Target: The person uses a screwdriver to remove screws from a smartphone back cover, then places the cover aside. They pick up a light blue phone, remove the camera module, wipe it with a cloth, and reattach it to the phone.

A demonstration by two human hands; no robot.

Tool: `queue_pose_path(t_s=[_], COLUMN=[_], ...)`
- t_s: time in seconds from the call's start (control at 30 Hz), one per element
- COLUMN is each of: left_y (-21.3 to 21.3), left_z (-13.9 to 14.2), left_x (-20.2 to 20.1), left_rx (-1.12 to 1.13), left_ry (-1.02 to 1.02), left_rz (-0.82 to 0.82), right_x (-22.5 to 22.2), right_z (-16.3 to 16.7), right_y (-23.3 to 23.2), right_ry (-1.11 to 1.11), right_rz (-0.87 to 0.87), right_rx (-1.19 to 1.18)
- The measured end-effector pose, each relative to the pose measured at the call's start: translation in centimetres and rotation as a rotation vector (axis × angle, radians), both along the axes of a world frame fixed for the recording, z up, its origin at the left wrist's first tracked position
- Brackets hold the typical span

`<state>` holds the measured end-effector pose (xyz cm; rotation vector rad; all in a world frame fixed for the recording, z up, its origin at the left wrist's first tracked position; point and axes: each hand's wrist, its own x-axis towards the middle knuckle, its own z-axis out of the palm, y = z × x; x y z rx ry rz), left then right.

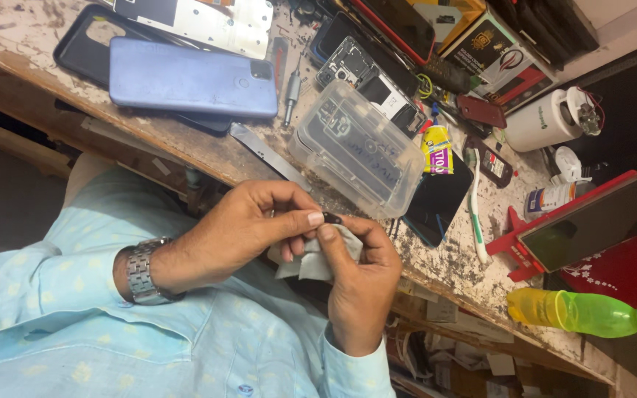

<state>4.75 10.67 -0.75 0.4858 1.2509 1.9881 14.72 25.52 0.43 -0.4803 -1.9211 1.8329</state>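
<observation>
- The left hand [234, 228], a metal watch [141, 271] on its wrist, has its grip clamped on a small dark part [331, 218], thumb and forefinger pinching it
- The right hand [359, 276] has its grip closed on a grey cloth [317, 258], pressed up against that part
- Both hands are held near the edge of the worn surface [451, 265], in front of a clear plastic box [359, 151]
- A blue phone [189, 77] lies further back, a white toothbrush [475, 203] and a yellow glue bottle [436, 147] to the side

Warm, even light; sharp, tilted view
</observation>
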Motion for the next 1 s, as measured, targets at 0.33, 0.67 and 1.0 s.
queue_pose_path(t_s=[0.33,0.67,1.0], left_y=[0.7,0.5,0.3], left_z=[-0.7,-1.0,-0.7], left_x=[0.5,0.3,0.9], left_rx=[0.105,0.011,0.007], left_ry=[-0.032,0.019,-0.014], left_rz=[0.126,0.142,0.100], right_x=[0.2,0.4,-0.6], right_z=[-0.8,1.0,0.0], right_y=[0.7,-0.2,-1.3], right_ry=[0.170,0.151,0.351], right_rz=[-0.063,-0.059,-0.073], right_rx=[-0.282,-0.223,-0.045])
